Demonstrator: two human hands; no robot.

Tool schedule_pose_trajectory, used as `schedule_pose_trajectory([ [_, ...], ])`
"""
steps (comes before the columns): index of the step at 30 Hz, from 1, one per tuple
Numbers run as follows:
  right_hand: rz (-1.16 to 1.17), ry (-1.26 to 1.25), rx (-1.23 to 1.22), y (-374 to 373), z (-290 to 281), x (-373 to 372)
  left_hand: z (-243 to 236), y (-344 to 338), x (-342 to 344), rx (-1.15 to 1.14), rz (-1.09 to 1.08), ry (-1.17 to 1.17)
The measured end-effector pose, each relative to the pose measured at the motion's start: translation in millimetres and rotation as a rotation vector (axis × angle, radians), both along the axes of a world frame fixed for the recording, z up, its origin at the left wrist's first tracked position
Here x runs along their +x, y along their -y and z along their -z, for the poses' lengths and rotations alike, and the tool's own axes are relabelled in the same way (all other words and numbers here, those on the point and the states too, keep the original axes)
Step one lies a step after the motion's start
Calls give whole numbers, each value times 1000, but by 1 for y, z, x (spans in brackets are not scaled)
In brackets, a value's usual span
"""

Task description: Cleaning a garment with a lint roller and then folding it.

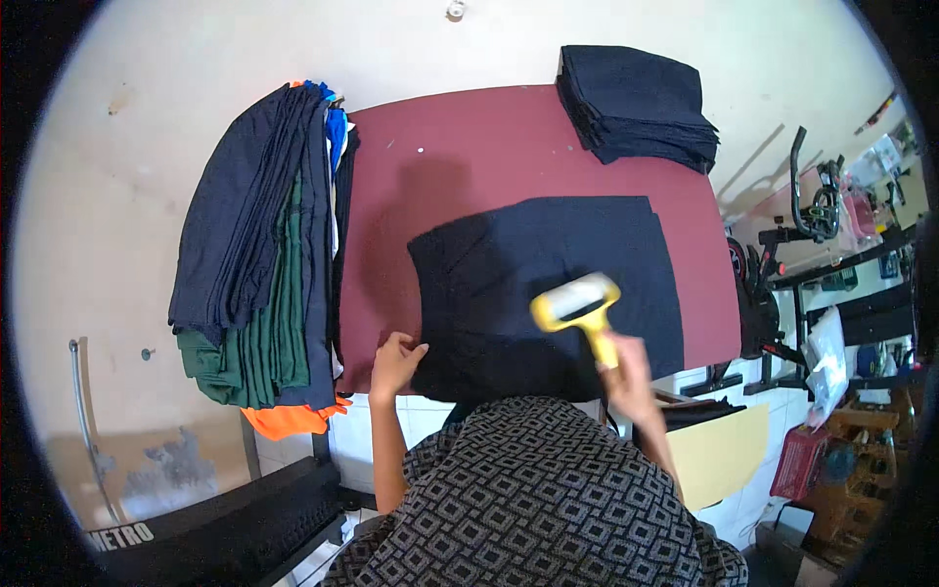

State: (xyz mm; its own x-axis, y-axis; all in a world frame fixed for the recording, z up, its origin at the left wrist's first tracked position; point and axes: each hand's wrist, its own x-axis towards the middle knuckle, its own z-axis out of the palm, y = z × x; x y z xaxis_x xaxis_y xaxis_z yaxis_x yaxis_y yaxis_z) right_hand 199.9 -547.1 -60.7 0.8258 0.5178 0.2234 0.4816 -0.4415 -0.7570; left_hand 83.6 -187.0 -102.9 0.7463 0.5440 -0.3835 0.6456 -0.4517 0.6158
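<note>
Against a pale wall (235,44), the maroon counter (499,137) shows in my head view, its bare surface widest ahead of both hands, with a narrower strip rightward. My left hand (396,367) is half-curled at the near-left edge of a dark garment (499,254) spread between and ahead of the hands; I can't tell whether it pinches cloth. My right hand (628,377), blurred, closes around the yellow-handled lint roller (577,303), over the garment. Draped clothes (240,235) crowd the left hand's side; a folded stack (636,93) occupies the corner far beyond the right.
</note>
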Motion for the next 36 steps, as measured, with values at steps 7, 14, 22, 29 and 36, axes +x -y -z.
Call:
schedule_pose_trajectory([
  [7,-95,-238,67,-119,29,1,-8,-3,44,100,41,446],
  [14,84,-178,128,-216,44,62,21,-34,116,325,514,410],
  [22,0,-584,155,-119,17,-32,-1,-46,117,366,914,-170],
  [29,230,-511,85,-150,6,-51,-11,-34,129,539,1006,-372],
  [36,418,-487,255,-244,46,21,-24,-24,140,535,1066,-482],
])
